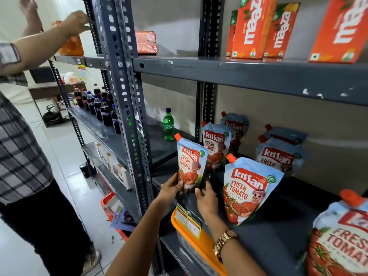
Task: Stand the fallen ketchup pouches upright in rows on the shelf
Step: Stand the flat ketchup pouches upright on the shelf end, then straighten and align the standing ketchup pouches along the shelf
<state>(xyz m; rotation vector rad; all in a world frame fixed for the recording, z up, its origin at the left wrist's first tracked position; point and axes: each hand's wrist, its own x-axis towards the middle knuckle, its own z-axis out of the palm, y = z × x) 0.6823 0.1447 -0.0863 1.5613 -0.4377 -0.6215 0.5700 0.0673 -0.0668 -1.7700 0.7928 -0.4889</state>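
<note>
Both my hands hold one ketchup pouch (pixel 191 162) upright at the front left corner of the dark grey shelf (pixel 264 234). My left hand (pixel 170 189) grips its lower left edge, and my right hand (pixel 206 198) grips its lower right edge. Behind it stand two more pouches (pixel 216 146), one behind the other. Another upright pouch (pixel 247 188) stands to the right at the front. Further back right are two pouches (pixel 278 154) close together. A large pouch (pixel 338 240) fills the near right corner.
A green bottle (pixel 168 124) stands on the shelf to the left. Orange juice cartons (pixel 256 26) sit on the shelf above. A person in a checked shirt (pixel 18 140) stands at left, reaching to the neighbouring rack with cola bottles (pixel 99 108). An orange tray (pixel 199 238) lies below.
</note>
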